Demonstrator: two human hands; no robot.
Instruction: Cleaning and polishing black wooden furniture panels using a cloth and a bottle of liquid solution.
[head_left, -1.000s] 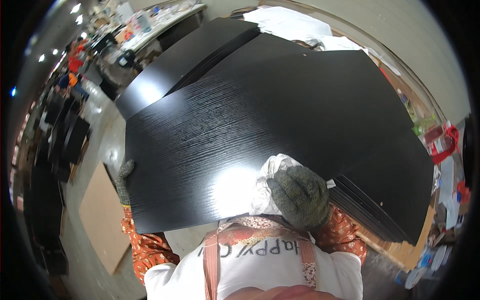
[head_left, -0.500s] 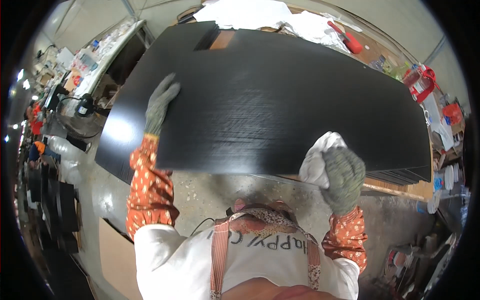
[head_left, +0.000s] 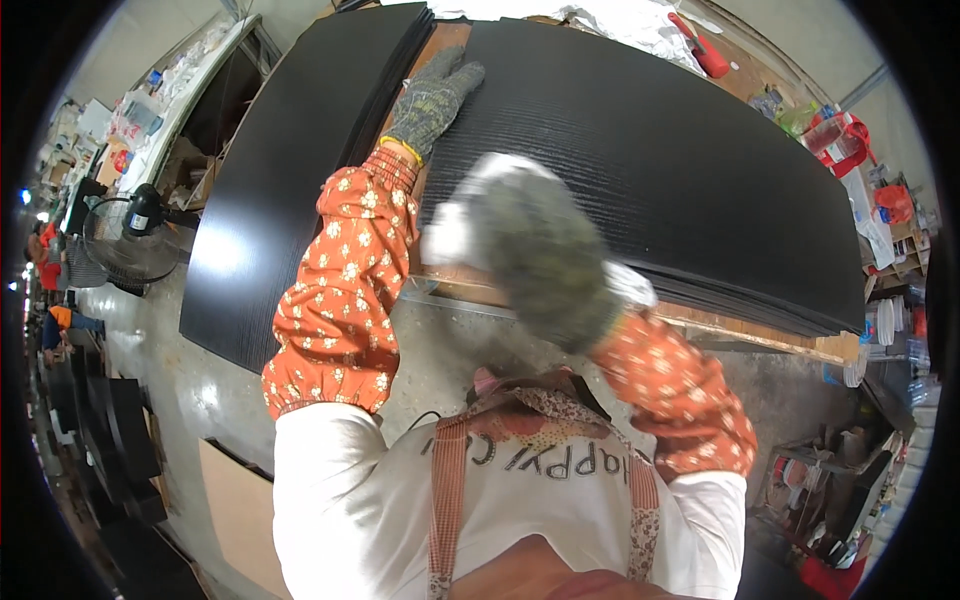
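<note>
My left hand [head_left: 432, 105], in a grey knit glove, lies with its fingers stretched out at the left edge of the right stack of black panels [head_left: 640, 150]. A strip of brown wood shows beside it, between that stack and the left stack of black panels [head_left: 300, 150]. My right hand [head_left: 545, 255], gloved the same way and smeared by motion, is closed round a white cloth [head_left: 455, 228]. It is over the near left corner of the right stack. The fingertips of this hand are hard to make out.
The stacks rest on a wooden table [head_left: 790, 340]. White cloth [head_left: 640, 30], a red-handled tool [head_left: 705, 55] and bottles [head_left: 830, 130] lie along its far side. A fan [head_left: 130, 235] stands at the left, and a brown board [head_left: 240, 510] is on the floor.
A black panel that bridged the two stacks no longer does, and the gap between them shows. My left hand moved right and farther away. My right hand swept left with the white cloth.
</note>
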